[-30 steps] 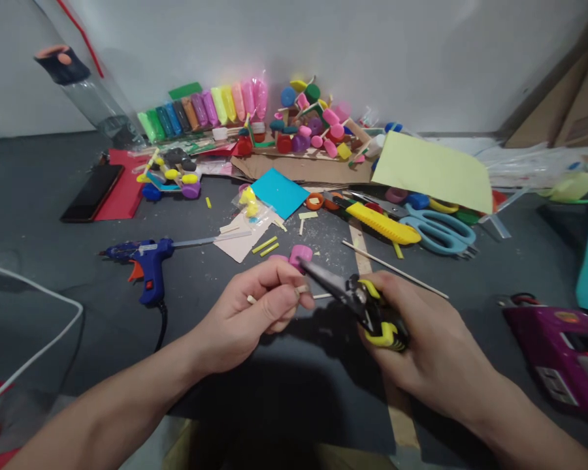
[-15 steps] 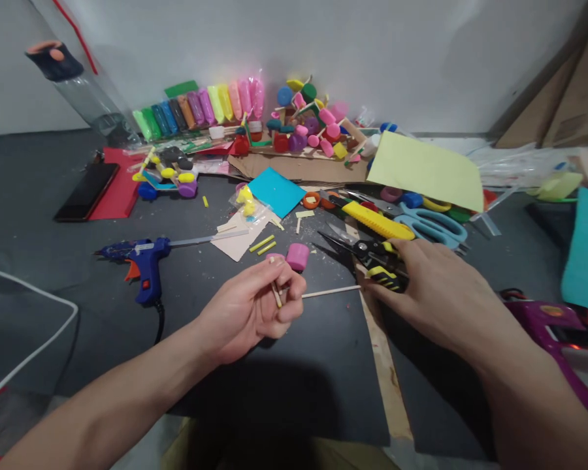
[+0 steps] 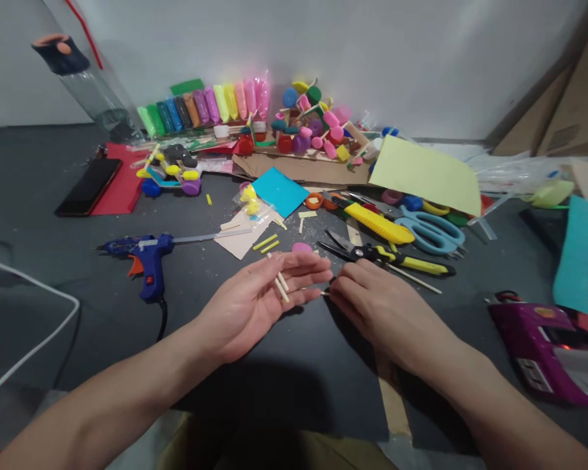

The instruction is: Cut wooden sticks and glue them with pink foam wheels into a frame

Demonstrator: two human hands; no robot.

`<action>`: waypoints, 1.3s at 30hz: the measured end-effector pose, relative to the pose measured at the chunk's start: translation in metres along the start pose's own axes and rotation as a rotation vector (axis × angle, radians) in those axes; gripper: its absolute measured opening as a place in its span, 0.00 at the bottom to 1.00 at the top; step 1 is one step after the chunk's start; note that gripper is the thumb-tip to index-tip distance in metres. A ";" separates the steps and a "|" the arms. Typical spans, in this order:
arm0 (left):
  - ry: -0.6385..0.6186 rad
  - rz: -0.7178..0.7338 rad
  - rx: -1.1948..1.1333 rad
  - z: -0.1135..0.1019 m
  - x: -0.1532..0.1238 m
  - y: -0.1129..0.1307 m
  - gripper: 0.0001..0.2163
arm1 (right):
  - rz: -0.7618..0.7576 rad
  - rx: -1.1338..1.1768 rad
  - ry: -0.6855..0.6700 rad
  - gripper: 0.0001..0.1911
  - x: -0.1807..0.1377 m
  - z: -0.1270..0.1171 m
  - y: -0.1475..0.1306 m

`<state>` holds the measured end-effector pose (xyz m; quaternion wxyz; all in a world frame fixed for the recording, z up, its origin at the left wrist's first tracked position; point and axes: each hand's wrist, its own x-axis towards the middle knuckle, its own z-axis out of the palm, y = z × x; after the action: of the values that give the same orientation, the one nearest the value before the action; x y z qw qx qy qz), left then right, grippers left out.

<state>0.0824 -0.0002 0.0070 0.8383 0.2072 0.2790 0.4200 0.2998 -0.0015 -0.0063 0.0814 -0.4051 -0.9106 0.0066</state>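
My left hand (image 3: 267,300) is palm up with its fingers stretched out. Two short wooden sticks (image 3: 281,284) lie across it, held under the thumb. Just to its right, my right hand (image 3: 372,300) has its fingers pinched together, palm down. A pale stick end (image 3: 325,294) pokes out from those fingertips; the rest is hidden. Behind the right hand lie cutters with black and yellow handles (image 3: 411,261), blades apart. A longer thin stick (image 3: 421,282) rests beside them. A pink clay piece (image 3: 302,248) shows partly behind my left fingers.
A blue glue gun (image 3: 149,258) lies at left. Two yellow-green sticks (image 3: 266,243) lie near a blue paper square (image 3: 280,190). A yellow cutter knife (image 3: 379,223) and blue-handled scissors (image 3: 431,232) are behind the cutters. Clay packets (image 3: 203,108) and a bottle (image 3: 95,98) stand at the back.
My right hand has let go of the cutters and moved left to pinch a stick. My left fingers have uncurled, showing two short sticks. The longer stick now lies farther right.
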 end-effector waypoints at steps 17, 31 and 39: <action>0.068 0.119 0.176 0.004 -0.002 -0.018 0.12 | 0.391 0.747 0.311 0.07 0.012 -0.023 -0.035; 0.014 -0.001 -0.035 0.010 0.003 -0.023 0.10 | -0.032 0.156 0.452 0.21 0.007 -0.010 -0.038; 0.014 0.001 -0.021 0.009 0.003 -0.024 0.10 | -0.008 0.176 0.390 0.19 0.009 -0.008 -0.033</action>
<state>0.1035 -0.0124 -0.0014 0.8383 0.1955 0.2803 0.4247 0.2706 -0.0174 0.0057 0.2910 -0.3862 -0.8753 0.0074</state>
